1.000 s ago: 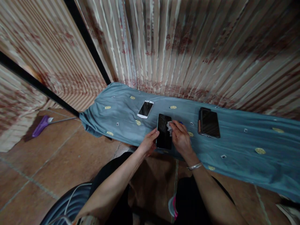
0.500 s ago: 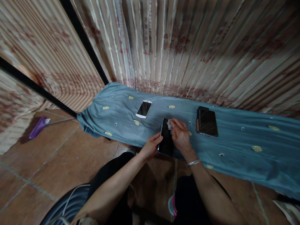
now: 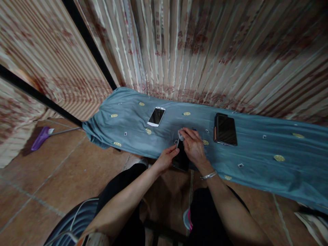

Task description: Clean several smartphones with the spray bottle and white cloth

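Note:
A black phone (image 3: 180,158) lies at the near edge of a blue cloth (image 3: 256,160) spread on the floor. My left hand (image 3: 166,159) grips the phone's left edge. My right hand (image 3: 192,146) presses a small white wipe (image 3: 180,134) onto the top of the phone's screen and covers most of the screen. A silver bracelet circles my right wrist.
On the cloth farther off lie a white phone (image 3: 156,116) to the left and a larger dark device (image 3: 226,129) to the right. A purple broom (image 3: 42,136) rests on the tiled floor at left. Patterned curtains (image 3: 205,51) hang behind the cloth.
My right hand slid the wipe from the right side of the screen up to its top, covering more of the phone. The phone turned slightly under my left hand.

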Demonstrator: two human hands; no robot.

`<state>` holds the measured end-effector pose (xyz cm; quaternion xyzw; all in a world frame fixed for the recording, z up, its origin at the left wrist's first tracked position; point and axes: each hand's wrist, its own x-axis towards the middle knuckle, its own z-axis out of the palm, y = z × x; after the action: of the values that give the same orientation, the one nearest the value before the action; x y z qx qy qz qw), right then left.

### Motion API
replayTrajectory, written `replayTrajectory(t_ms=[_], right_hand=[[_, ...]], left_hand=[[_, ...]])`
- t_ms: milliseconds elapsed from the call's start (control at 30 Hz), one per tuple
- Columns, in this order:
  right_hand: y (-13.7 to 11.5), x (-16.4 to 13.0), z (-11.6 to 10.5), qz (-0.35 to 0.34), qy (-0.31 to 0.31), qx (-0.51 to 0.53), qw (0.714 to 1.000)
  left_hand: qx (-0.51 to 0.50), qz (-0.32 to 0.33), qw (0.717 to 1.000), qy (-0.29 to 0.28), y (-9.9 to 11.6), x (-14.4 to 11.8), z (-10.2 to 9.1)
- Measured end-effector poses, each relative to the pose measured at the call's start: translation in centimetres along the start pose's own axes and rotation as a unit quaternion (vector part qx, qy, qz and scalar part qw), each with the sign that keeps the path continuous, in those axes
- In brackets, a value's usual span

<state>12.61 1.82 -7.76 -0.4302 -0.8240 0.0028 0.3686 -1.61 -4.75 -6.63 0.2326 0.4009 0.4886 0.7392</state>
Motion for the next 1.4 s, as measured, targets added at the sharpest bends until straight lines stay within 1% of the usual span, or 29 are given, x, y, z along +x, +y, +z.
replayTrajectory(t_ms=[100,267,367,467,600,700,833,933,1100,1233,1400], right_hand=[[-0.9,-0.2,-0.2,-0.007,-0.014,0.006,1.0],[-2.7,-0.7,-0.4,-0.031,-0.015,0.036,0.999],[-3.2,-0.9,-0.5,-0.046,-0.016,0.045,0.998],[-2.9,-1.0,-0.6,-0.044,-0.023,0.038,0.998],[-1.4,-0.7,-0.6,-0.01,-0.035,0.009,0.999],[-0.3,-0.4,-0.4,0.018,-0.023,0.0,1.0],[0.5,0.0,-0.1,0.038,-0.015,0.017,0.999],[0.8,0.0,-0.2,0.049,-0.003,0.025,0.998],[1.2,0.0,-0.5,0.06,0.014,0.034,0.997],[1.1,-0.1,-0.1,0.082,0.023,0.078,0.993],[0.3,-0.2,0.5,0.115,0.036,0.132,0.984]], left_hand=[[0.017,0.01,1.0,0.002,0.2,0.2,-0.3],[0.04,0.037,0.999,0.004,0.7,0.4,-0.6],[0.048,0.05,0.998,0.009,0.8,0.5,-0.8],[0.059,0.05,0.997,0.008,0.7,0.3,-0.7],[0.069,0.033,0.997,-0.009,0.6,-0.2,-0.4],[0.081,0.029,0.996,-0.02,0.6,-0.4,-0.3],[0.072,0.023,0.997,-0.014,0.8,-0.5,-0.4],[0.056,0.022,0.998,-0.003,1.4,-0.5,-0.6],[0.031,0.038,0.999,0.011,2.6,-0.7,-0.7],[0.007,0.04,0.999,0.028,3.1,-0.7,-0.6],[-0.025,0.054,0.997,0.05,3.6,-0.6,-0.4]])
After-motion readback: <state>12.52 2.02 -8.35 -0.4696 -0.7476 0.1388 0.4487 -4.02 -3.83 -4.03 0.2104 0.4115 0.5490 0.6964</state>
